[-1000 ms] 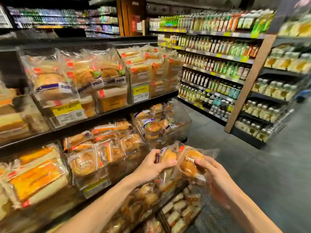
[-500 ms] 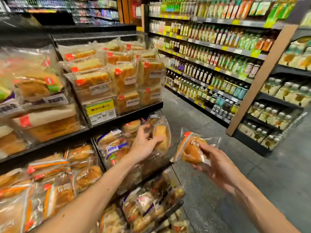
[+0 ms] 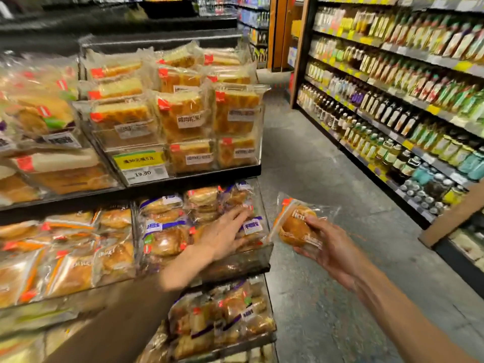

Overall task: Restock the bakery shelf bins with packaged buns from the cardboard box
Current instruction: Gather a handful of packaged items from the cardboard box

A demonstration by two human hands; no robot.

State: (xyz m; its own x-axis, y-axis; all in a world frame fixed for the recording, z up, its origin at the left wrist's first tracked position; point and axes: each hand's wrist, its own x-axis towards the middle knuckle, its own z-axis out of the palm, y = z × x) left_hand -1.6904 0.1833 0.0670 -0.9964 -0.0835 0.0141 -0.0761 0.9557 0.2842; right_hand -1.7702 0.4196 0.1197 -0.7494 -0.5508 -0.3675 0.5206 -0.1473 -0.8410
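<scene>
At the lower left of the frame, a row of orange-striped packs [image 3: 73,263] fills the middle shelf. Just right of them, at centre, a clear-fronted bin [image 3: 251,260] holds blue-labelled packs [image 3: 162,231]. The left hand [image 3: 225,231] reaches into this bin, its grip wide, with straight, spread fingers lying flat on the top packs and nothing held.

Right of centre, outside the bin and over the aisle floor, the right hand [image 3: 332,247] holds the packaged bun [image 3: 296,226]. Its grip pinches the wrapper from below, with the thumb on top. Bottle shelves [image 3: 392,113] run along the far right. The cardboard box is not in view.

The step looks like settling the bin's contents to make room. The flat left palm would do well to press the packs back and level without crushing them. The held bun's orange corner seems closer to the lower-left packs than to the blue-labelled ones, so the label is worth checking first. The bun should then go in face forward.
</scene>
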